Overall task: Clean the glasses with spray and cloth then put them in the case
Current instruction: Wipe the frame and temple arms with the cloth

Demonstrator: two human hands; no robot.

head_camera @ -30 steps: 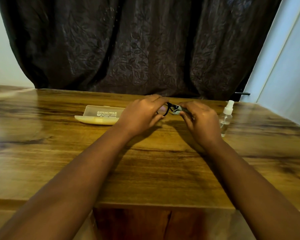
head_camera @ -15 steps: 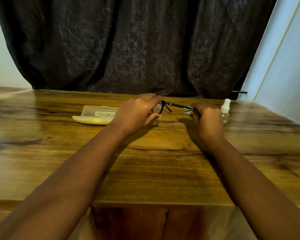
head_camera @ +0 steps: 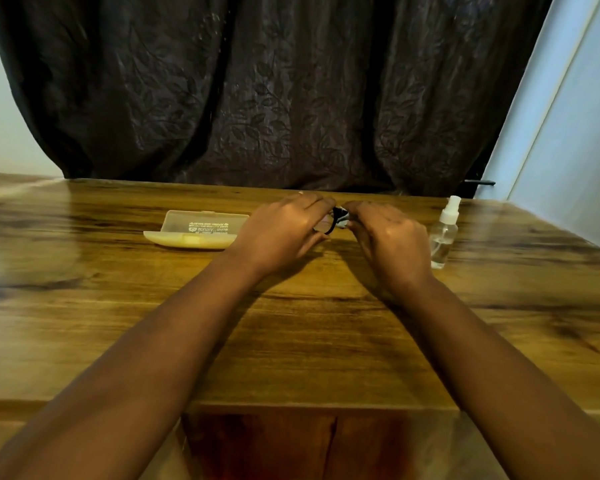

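My left hand [head_camera: 284, 226] grips the black-framed glasses [head_camera: 331, 221] above the far middle of the wooden table [head_camera: 291, 341]; only a bit of frame and lens shows between my hands. My right hand [head_camera: 390, 239] pinches a small pale cloth [head_camera: 342, 220] against the glasses. The two hands nearly touch. A clear glasses case [head_camera: 198, 230] lies open just left of my left hand. A small clear spray bottle [head_camera: 443, 233] with a white nozzle stands upright right of my right hand.
A dark patterned curtain [head_camera: 274, 91] hangs behind the table's far edge. A pale wall or door [head_camera: 575, 133] stands at the right. The table's near edge runs under my forearms.
My right hand, which had slid out right along the temple arm, has come back left to the frame beside my left hand. The case and bottle have not moved.
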